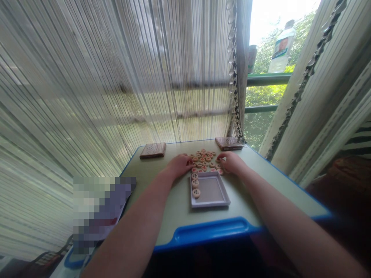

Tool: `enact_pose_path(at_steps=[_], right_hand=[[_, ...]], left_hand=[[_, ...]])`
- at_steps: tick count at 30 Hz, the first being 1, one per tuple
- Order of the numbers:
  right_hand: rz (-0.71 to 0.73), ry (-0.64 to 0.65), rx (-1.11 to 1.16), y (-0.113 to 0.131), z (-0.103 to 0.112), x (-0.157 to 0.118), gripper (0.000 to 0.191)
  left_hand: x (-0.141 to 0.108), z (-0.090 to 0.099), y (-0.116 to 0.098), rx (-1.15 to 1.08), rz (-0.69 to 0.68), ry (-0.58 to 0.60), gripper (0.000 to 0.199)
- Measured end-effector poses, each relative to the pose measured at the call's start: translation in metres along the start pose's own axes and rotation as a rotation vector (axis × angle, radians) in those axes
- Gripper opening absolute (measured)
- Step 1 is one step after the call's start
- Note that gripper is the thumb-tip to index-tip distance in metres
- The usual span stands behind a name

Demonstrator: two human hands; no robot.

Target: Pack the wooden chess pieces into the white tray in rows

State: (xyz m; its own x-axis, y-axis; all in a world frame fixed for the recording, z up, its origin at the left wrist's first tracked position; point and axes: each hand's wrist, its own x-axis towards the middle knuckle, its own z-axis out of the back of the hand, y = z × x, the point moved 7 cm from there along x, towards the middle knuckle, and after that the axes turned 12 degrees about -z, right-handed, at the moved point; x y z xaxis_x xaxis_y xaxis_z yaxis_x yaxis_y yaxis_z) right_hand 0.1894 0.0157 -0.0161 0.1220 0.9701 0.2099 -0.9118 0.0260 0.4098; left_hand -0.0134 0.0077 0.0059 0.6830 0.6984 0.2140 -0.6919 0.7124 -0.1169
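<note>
Round wooden Chinese chess pieces (pixel 203 157) with red or dark characters lie in a loose pile on the light green table (pixel 162 193). My left hand (pixel 183 163) is at the pile's left edge, its fingers curled in; what they hold is hidden. Across the pile, my right hand (pixel 229 162) pinches a Chinese chess piece (pixel 219 159) between thumb and fingertips. Nearer to me sits a shallow white box tray (pixel 210 205). Three pieces with dark characters, one of them a chess piece (pixel 196 193) at the front, stand in a column along its left side.
Two brown flat boxes, a left one (pixel 153 150) and a right one (pixel 228 143), rest at the table's far corners. A blue raised rim (pixel 211 231) edges the table near me. String curtains (pixel 145 69) hang behind. A bottle (pixel 282 48) and a can (pixel 252 58) stand on the window rail.
</note>
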Motion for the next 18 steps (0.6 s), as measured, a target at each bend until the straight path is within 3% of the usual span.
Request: enact_pose_path(at_steps=[7, 18], right_hand=[[-0.004, -0.002, 0.031, 0.002, 0.0, -0.001, 0.022], [0.002, 0.018, 0.063, 0.004, -0.005, -0.001, 0.023]], left_hand=[[-0.007, 0.01, 0.021, -0.021, 0.106, -0.137, 0.027], [-0.009, -0.004, 0.025, -0.028, 0.111, -0.076, 0.03]])
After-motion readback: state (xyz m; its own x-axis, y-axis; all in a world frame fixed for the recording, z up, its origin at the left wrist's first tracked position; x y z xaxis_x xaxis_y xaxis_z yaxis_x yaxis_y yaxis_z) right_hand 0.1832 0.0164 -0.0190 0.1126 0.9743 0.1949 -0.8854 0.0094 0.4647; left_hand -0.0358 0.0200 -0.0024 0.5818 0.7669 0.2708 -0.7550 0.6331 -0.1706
